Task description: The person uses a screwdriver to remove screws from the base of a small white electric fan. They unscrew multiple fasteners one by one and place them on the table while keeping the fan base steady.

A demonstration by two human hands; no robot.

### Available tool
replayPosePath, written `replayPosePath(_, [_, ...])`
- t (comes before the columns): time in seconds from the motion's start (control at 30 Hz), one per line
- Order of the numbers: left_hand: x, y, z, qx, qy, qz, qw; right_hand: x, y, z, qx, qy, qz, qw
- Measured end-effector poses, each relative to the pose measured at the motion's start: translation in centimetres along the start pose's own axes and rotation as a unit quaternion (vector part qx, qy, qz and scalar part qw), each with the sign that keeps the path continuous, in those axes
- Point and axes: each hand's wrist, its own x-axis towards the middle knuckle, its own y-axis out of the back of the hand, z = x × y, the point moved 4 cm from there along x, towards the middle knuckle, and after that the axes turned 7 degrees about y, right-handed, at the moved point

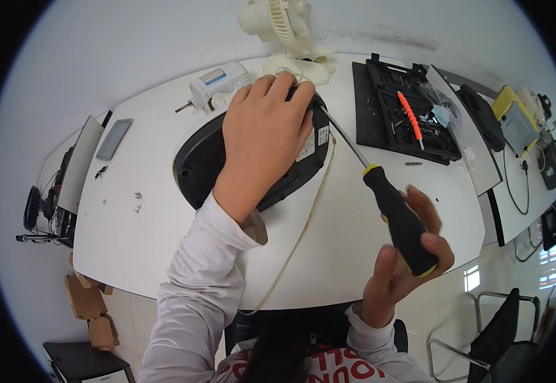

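Note:
A black oval appliance base (204, 150) with white labels lies on the white table, its dark underside showing. Across it rests my left hand (265, 121), fingers curled over the far edge and gripping it. My right hand (412, 249) holds a screwdriver (396, 210) by its black and yellow handle, the thumb and fingers around the handle's lower part. The metal shaft slants up to the base's far right edge, where its tip meets or enters a recess; I cannot tell which. A pale cord (303, 230) runs from beside the base toward the table's near edge.
Behind the base stand a cream fan (284, 32) and a white motor housing (223, 80). An open black tool case (412, 115) with an orange flexible shaft (410, 120) sits at the right. At the left lie a phone (114, 139) and small screws (138, 202).

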Motion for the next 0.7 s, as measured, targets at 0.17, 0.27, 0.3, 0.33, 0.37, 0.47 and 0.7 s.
replayPosePath(0.17, [0.0,0.1,-0.1,0.003,0.002,-0.007,1.0,-0.2,0.7,-0.7,-0.022,-0.031,-0.043,0.998])
replayPosePath(0.27, [-0.1,0.1,-0.1,0.002,0.0,-0.009,1.0,0.0,0.9,-1.1,-0.074,-0.02,-0.063,0.995])
replayPosePath(0.3, [0.0,0.1,0.0,0.004,0.001,-0.017,1.0,0.1,0.8,-1.0,-0.076,-0.019,-0.059,0.995])
replayPosePath(0.33, [0.1,0.1,0.0,0.007,0.001,-0.024,1.0,0.1,0.6,-1.0,-0.078,-0.017,-0.054,0.995])
replayPosePath(0.37, [0.1,0.1,0.0,0.003,0.003,-0.021,1.0,0.2,0.4,-1.0,-0.045,-0.027,-0.054,0.997])
replayPosePath(0.47, [0.0,0.1,-0.1,-0.002,0.002,-0.01,1.0,0.1,-0.1,-0.5,0.011,-0.034,-0.034,0.999])
replayPosePath(0.7, [0.0,0.1,0.0,0.005,0.0,-0.008,1.0,0.2,1.9,-0.1,-0.089,-0.039,-0.005,0.995])
